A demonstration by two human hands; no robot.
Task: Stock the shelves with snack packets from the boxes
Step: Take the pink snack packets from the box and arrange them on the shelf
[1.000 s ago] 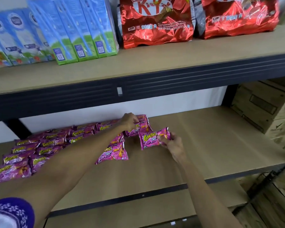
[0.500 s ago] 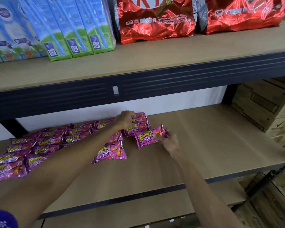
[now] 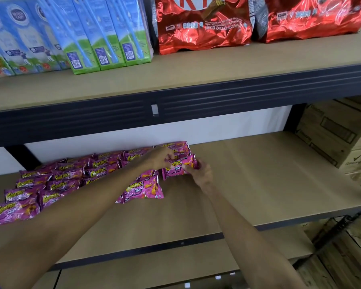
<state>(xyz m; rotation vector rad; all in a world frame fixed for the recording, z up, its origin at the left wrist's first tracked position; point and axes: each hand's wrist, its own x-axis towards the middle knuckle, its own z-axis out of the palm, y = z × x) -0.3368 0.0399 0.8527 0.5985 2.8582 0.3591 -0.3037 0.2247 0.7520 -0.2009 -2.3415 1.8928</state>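
On the middle shelf (image 3: 269,174): both my hands meet on one pink snack packet (image 3: 178,167), at the right end of the stocked rows (image 3: 71,176).
Left hand (image 3: 157,158): fingers curled, pinching the packet's upper left edge.
Right hand (image 3: 201,177): thumb on top, fingers curled round the packet's right end (the fingertips are hidden behind the foil).
Packet's place: just in front of the last packets by the back wall; touching the board or barely above it, I cannot tell which.
Rows: pink packets overlapping from the left side to mid-shelf, reaching back to the white wall (image 3: 227,128).
Loose packet (image 3: 143,189): lies flat nearer me, beside my left forearm, well back from the dark front edge (image 3: 196,239).
Open room: bare board right of my hands, running to the black upright (image 3: 295,118) and the cardboard boxes (image 3: 338,134) beyond it.
Overhead: the upper shelf (image 3: 196,65) carries blue milk cartons (image 3: 104,34) and red foil bags (image 3: 202,26), its dark rail above my wrists.
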